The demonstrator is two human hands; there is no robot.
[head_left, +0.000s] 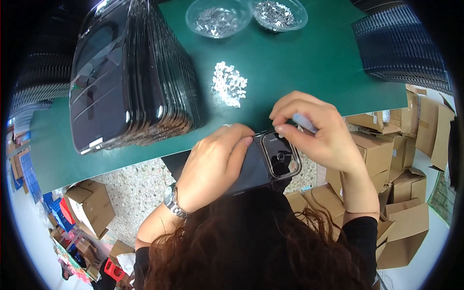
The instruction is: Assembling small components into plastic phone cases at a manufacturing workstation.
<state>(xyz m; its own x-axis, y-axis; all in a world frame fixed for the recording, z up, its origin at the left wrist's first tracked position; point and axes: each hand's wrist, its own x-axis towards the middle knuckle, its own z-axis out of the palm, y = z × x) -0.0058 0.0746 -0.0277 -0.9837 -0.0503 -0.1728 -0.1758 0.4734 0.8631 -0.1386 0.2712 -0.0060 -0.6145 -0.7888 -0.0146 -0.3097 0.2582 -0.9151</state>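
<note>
My left hand (212,154), with a watch at the wrist, grips a dark phone case (253,166) at the table's near edge, thumb and fingers closed on its upper side. A clear-rimmed camera frame (280,155) forms the case's right end. My right hand (321,126) pinches a pen-like tool with a pale blue-grey handle (303,122), and its fingertips are at the upper corner of that frame. The tool's tip is hidden by my fingers. Beyond my hands lies a loose pile of small white and silvery pieces (229,83) on the green table (290,63).
A tall stack of dark phone cases (140,72) stands at the left. Two clear bowls, one left (218,20) and one right (278,14), hold small metallic pieces. More stacked cases (398,46) are at the far right. Cardboard boxes (406,227) crowd the floor on the right.
</note>
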